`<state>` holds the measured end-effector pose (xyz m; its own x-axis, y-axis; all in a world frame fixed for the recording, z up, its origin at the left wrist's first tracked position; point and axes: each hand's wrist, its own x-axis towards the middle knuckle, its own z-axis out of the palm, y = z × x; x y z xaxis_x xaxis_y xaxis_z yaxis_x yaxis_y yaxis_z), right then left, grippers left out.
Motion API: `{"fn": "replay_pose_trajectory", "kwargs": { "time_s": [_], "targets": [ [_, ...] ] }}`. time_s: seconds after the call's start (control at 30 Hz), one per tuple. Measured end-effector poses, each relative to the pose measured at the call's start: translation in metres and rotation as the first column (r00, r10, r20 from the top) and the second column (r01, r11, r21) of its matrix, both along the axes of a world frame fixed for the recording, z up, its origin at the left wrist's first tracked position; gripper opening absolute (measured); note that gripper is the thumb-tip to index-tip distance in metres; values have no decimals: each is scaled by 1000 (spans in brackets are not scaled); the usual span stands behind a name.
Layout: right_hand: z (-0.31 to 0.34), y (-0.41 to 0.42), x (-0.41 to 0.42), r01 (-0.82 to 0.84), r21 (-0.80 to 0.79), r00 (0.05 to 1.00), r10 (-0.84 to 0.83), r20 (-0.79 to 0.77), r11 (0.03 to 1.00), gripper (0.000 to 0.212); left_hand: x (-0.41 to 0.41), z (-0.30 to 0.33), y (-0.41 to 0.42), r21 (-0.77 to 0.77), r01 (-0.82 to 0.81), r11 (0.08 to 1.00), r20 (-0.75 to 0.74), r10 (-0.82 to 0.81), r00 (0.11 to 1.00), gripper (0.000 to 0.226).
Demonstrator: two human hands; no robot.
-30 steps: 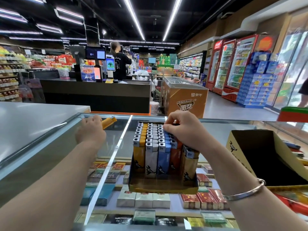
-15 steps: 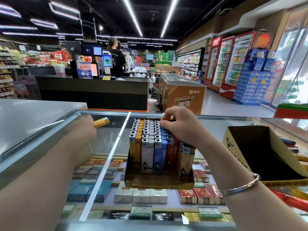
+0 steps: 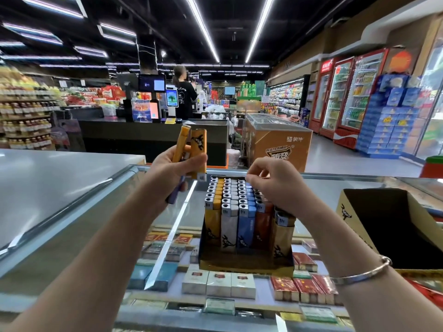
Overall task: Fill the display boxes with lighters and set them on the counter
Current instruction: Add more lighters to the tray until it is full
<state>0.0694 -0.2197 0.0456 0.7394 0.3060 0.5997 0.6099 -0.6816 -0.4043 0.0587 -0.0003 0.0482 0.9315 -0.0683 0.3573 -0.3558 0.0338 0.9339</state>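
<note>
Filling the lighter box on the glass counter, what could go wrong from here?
1. The left hand grips several loose lighters at once, fanned at different angles; one may slip from the grip onto the glass counter.
2. The right hand works over the display box, whose rows look nearly full; forcing another lighter in could tip its neighbours.
3. The gold lighter at the box's right front corner leans outward and might topple out.
</note>
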Motion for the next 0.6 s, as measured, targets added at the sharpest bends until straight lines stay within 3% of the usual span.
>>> {"fn": "replay_pose_trajectory", "kwargs": {
  "time_s": [0.17,0.3,0.37,0.47,0.6],
  "targets": [
    [11,7,-16,-139,71,982,128,139,988,12,-12,1,-16,-89,68,994,-19,-70,997,41],
    [12,22,-35,-177,-96,958,194,209,979,44,-15,1,-21,-166,81,983,-9,-84,996,37],
    [11,31,-43,-185,-123,951,209,228,975,49,-17,0,-26,-156,86,984,31,-82,996,36],
    [11,35,-44,-197,-11,953,194,232,980,30,-21,-4,-34,-96,126,987,119,-114,986,21],
    [11,33,-40,-197,161,974,174,146,967,29,-17,-6,-35,-2,73,997,151,-72,986,18]
  ]
}}
